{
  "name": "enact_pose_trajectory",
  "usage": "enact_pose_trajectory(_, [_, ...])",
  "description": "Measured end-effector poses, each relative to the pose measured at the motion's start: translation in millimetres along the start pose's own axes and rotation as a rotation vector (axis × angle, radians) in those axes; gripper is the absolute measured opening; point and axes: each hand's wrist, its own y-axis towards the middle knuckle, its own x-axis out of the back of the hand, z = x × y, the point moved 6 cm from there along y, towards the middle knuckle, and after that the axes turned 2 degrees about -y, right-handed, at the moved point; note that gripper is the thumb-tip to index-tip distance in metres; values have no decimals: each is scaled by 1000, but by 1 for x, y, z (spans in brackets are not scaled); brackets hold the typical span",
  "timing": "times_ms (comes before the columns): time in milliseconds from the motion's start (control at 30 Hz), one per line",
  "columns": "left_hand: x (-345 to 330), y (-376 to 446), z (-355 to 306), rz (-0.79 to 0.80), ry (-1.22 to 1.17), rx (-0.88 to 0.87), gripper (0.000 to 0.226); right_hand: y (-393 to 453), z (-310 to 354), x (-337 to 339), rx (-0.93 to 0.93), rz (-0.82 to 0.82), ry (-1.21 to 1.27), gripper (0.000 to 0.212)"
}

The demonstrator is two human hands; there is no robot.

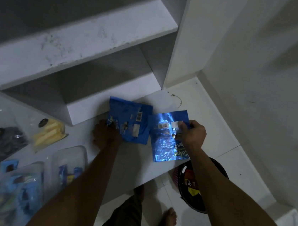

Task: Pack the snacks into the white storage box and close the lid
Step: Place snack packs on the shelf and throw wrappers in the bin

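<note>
While each hand (pixel 105 134) (pixel 193 134) grips a blue packet (pixel 131 118) (pixel 165 139), clear tubs (pixel 68 161) lie left.

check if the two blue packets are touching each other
Cannot tell. In the head view the left packet and right packet meet edge to edge, but one may just overlap the other in view.

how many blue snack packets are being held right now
2. One blue snack packet is gripped by the left hand; the shinier blue packet beside it is pinched by the right hand. More may sit in the blurred pile at left.
</note>
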Motion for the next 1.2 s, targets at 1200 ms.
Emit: enact_pose_trajectory(1200, [-176, -385, -55, 451, -260, -770, 13, -116, -272, 273, -227, -567, 252, 28])
